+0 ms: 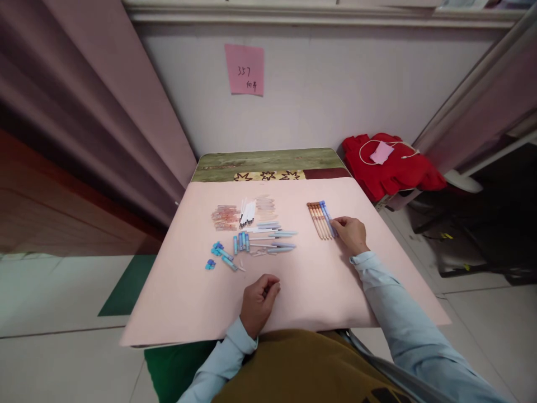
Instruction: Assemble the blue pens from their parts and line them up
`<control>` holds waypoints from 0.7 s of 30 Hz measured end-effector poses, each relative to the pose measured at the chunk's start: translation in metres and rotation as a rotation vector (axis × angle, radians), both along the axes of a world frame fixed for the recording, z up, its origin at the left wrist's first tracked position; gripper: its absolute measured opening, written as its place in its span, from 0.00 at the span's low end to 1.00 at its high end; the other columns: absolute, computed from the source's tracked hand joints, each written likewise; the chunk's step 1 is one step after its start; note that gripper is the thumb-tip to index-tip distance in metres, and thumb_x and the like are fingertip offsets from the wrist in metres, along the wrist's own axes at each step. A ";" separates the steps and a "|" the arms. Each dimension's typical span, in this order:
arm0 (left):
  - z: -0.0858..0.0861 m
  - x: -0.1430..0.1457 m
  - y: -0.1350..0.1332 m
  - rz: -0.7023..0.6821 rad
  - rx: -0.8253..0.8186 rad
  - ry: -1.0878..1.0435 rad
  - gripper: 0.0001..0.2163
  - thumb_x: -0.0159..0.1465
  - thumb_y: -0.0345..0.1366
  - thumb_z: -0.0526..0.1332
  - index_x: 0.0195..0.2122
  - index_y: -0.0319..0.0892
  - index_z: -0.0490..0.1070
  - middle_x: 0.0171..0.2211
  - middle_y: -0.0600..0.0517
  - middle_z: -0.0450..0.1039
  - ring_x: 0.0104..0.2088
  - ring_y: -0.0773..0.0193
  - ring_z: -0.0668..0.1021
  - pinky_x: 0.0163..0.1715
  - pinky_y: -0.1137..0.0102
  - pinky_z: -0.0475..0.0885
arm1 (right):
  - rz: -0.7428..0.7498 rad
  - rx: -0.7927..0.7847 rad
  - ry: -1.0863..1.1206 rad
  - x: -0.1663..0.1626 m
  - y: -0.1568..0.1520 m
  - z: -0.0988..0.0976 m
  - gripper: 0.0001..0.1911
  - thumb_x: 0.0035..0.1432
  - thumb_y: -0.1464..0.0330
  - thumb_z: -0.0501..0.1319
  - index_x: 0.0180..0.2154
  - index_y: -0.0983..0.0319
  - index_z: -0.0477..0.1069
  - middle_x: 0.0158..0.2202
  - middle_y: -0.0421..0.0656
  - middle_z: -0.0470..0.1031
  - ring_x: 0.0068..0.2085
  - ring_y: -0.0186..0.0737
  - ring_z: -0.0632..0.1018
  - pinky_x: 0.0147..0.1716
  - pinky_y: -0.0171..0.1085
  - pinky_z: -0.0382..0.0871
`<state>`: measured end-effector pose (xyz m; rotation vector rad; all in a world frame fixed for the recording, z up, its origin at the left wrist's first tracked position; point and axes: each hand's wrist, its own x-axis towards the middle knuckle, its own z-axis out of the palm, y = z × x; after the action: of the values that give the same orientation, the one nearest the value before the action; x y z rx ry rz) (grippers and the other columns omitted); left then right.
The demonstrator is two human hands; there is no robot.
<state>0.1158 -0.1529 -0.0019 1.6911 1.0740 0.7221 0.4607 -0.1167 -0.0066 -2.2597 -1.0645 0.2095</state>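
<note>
My right hand [351, 233] rests on the pink mat [293, 280] at the right, its fingertips touching the near end of a row of assembled pens [321, 219], orange ones and a blue one. My left hand [258, 302] lies near the front of the mat, fingers curled loosely inward; whether anything is in it is hidden. Ahead of the left hand lie pen parts: blue caps and clips [221, 254], pale blue barrels [272, 239], white refills with dark tips [247, 214] and clear orange pieces [225, 217].
The mat covers a small table [268, 162] against a white wall with a pink note [244, 69]. A red cloth with a white cable [390, 165] sits to the right. Curtains hang at both sides. Tiled floor surrounds the table.
</note>
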 end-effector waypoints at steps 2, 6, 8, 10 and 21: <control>0.000 0.001 0.000 0.009 -0.006 -0.006 0.07 0.64 0.39 0.59 0.36 0.42 0.72 0.26 0.54 0.73 0.25 0.68 0.72 0.26 0.74 0.67 | 0.004 0.007 -0.010 0.000 -0.001 -0.001 0.20 0.55 0.54 0.57 0.33 0.59 0.82 0.28 0.45 0.80 0.30 0.44 0.76 0.31 0.38 0.63; -0.001 0.002 -0.002 0.018 -0.006 -0.023 0.07 0.63 0.38 0.59 0.35 0.42 0.72 0.26 0.53 0.74 0.26 0.67 0.74 0.28 0.74 0.68 | 0.028 0.021 -0.038 0.004 -0.005 -0.004 0.21 0.56 0.56 0.56 0.35 0.61 0.82 0.30 0.48 0.81 0.31 0.44 0.76 0.32 0.38 0.63; -0.002 0.002 -0.003 0.014 -0.002 -0.024 0.06 0.63 0.38 0.59 0.35 0.41 0.73 0.26 0.53 0.75 0.26 0.67 0.74 0.27 0.74 0.67 | 0.031 0.033 -0.034 0.005 -0.007 -0.004 0.21 0.56 0.56 0.56 0.36 0.62 0.82 0.31 0.48 0.81 0.33 0.45 0.76 0.33 0.39 0.64; -0.004 0.002 -0.004 0.016 -0.008 -0.030 0.06 0.63 0.37 0.59 0.35 0.41 0.73 0.26 0.53 0.75 0.25 0.68 0.73 0.26 0.74 0.67 | -0.007 0.075 -0.019 0.001 -0.010 -0.002 0.20 0.55 0.56 0.58 0.36 0.62 0.82 0.31 0.48 0.81 0.32 0.46 0.76 0.34 0.40 0.65; -0.011 0.001 -0.007 0.032 -0.031 -0.067 0.08 0.63 0.39 0.58 0.36 0.41 0.74 0.27 0.52 0.76 0.27 0.66 0.76 0.27 0.73 0.69 | 0.224 0.543 0.304 -0.130 -0.006 0.007 0.17 0.59 0.57 0.60 0.39 0.63 0.78 0.36 0.45 0.80 0.35 0.40 0.77 0.37 0.37 0.70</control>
<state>0.1164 -0.1602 -0.0127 1.6156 1.0628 0.7735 0.3311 -0.1224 0.0008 -1.5704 -1.0549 0.3044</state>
